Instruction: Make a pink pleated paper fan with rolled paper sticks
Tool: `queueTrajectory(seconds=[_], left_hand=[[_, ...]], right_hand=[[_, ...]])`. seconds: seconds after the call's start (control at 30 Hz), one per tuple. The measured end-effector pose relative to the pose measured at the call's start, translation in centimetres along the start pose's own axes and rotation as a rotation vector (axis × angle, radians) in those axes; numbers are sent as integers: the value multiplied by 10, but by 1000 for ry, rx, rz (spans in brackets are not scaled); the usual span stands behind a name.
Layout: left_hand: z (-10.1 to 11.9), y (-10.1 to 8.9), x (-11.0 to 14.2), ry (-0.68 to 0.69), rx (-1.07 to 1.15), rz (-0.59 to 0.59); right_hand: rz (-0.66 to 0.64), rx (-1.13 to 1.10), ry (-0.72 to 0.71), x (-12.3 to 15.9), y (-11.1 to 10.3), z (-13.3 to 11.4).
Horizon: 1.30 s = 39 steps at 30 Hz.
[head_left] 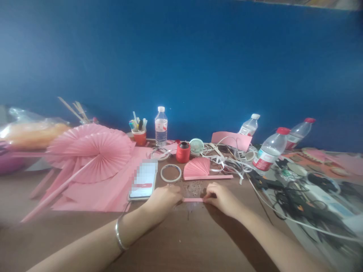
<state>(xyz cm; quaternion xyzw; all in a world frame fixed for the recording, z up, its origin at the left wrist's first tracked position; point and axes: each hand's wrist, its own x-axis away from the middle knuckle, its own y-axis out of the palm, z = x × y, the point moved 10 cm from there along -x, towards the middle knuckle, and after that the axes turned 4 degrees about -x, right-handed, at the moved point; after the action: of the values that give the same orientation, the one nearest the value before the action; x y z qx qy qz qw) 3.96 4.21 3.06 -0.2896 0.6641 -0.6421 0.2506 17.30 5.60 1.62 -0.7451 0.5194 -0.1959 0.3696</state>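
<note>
A narrow pink paper strip [193, 200] lies stretched between my two hands, low over the brown tabletop. My left hand [167, 196] is closed on its left end, the fingertips pressed together. At the other end my right hand [217, 196] pinches the strip between thumb and fingers. Just beyond it sits a small pleated pink paper fan [197, 168] with a flat strip along its lower edge. A roll of tape [170, 173] lies flat beyond my left hand, and a phone [143, 179] with a lit screen is to its left.
Large pink paper fans [99, 151] rest on pink sheets [90, 198] at left. Behind stand a red thread spool [183, 152], a pen cup [139, 137] and a water bottle [161, 128]. Tangled white ribbons [227, 162], cables [283, 189] and a red-capped bottle [271, 149] crowd the right.
</note>
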Motion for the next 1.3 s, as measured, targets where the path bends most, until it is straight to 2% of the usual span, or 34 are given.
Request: queueTrajectory(seconds=[0.17,0.3,0.37,0.47,0.53,0.63,0.73,0.93,1.07,1.13,1.23,1.3], left_hand=[[-2,2,1,-7,2,16],[0,3,3,-10,4,38],[7,1,1,14,7,42],[20,-3,-7,51,7,45],[24,-5,-13,49,17,69],[26,-6,-16,60,38,110],[19,-1,-9,43,11,93],[-5,2,24,-35,-90,-12],[-18,4,37,-105,-67,-63],[-23,0,35,-143,-19,-21],[-28,-11,25,-175,99,108],[-30,-12,17,-184,184,125]], right_hand=[[36,16,83,9,-14,24],[-70,64,126,11,-15,24],[-77,172,111,12,-17,11],[31,299,-20,15,-14,-28],[24,280,-140,19,4,-52],[-2,277,-172,24,28,-59],[-4,294,-177,26,35,-54],[24,317,-200,29,31,-53],[43,334,-204,27,29,-56],[38,334,-198,20,27,-57],[6,355,-170,1,23,-60],[-21,366,-152,-13,23,-64]])
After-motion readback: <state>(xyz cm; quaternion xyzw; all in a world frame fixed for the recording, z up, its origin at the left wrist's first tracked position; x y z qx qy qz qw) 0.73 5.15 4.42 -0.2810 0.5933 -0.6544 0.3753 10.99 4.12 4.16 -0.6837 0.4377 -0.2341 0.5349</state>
